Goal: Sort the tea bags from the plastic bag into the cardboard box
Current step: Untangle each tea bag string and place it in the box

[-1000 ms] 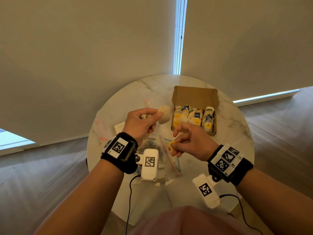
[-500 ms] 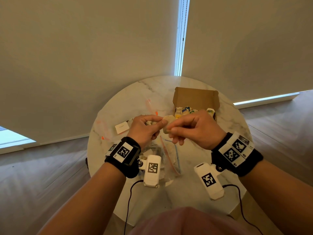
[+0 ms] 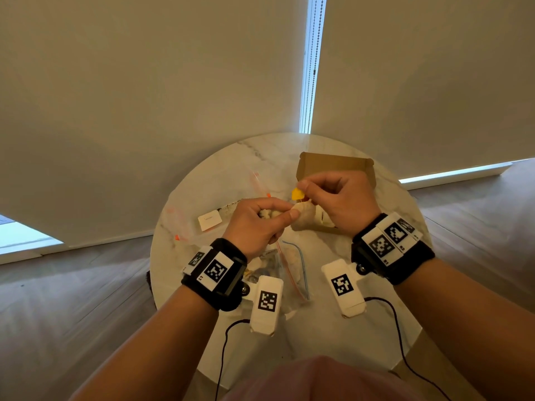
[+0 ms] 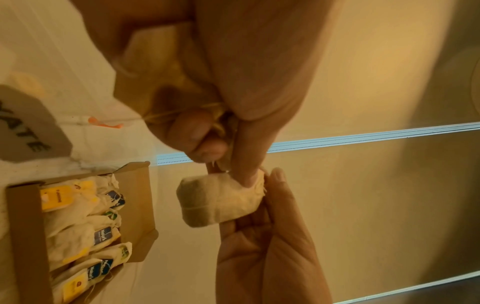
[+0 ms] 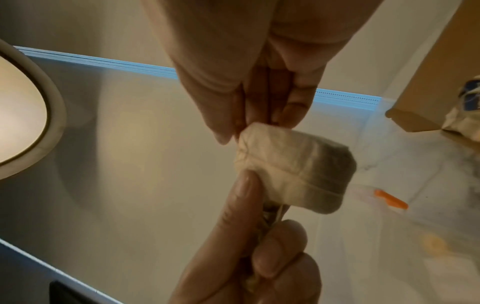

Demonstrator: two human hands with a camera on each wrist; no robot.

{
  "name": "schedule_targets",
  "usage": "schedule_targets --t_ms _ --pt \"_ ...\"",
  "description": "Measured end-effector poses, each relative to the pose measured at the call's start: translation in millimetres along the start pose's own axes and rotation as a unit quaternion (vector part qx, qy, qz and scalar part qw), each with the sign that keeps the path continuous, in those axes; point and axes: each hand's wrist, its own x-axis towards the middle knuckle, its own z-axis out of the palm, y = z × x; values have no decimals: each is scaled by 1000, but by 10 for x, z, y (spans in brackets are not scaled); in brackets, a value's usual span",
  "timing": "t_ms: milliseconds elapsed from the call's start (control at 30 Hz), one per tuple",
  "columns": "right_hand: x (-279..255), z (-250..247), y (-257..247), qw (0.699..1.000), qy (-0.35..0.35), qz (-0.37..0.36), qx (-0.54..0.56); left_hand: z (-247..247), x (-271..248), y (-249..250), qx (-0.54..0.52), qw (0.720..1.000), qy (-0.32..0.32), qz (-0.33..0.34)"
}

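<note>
A pale, rolled paper tea bag (image 3: 302, 217) is pinched by the left hand (image 3: 257, 224); its small yellow paper tag (image 3: 297, 194) (above it) is grasped by the right hand (image 3: 337, 198).

Round white marble-pattern table (image 3: 376, 328) on wooden floor (image 3: 72, 299). Open brown cardboard box (image 3: 335, 166) at far right of top, flap raised, rows of pale tea bags with yellow and blue tags (image 4: 85, 226) inside. Clear plastic zip bag with red seal strip (image 3: 286, 273) at near centre. Small white paper card (image 3: 210, 222) at left. Second clear bag with orange slider (image 3: 185, 224) just beside card
</note>
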Motion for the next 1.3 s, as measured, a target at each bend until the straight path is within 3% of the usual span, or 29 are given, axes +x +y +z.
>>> schedule_targets --t_ms 200,500,733,933,1067,1233,1300 --pt "-166 -71 79 998 -49 36 17 -23 5 -1 -7 1000 8 2" --pt "-158 -89 141 996 10 -2 -91 -3 6 2 -2 1000 8 0" --pt "-99 -75 114 995 8 62 -78 -2 -26 0 -69 997 -11 -26" --pt "-52 3 121 996 27 53 -61 -24 -23 19 -98 993 -35 -57" --pt "-68 39 124 994 10 19 -111 -48 -14 9 -102 991 -31 -83" --pt "-125 46 100 962 -40 -128 -236 -47 -2 28 -123 988 -27 -91" --pt "-119 59 115 956 -60 -147 -245 -37 -9 43 -128 987 -31 -93"
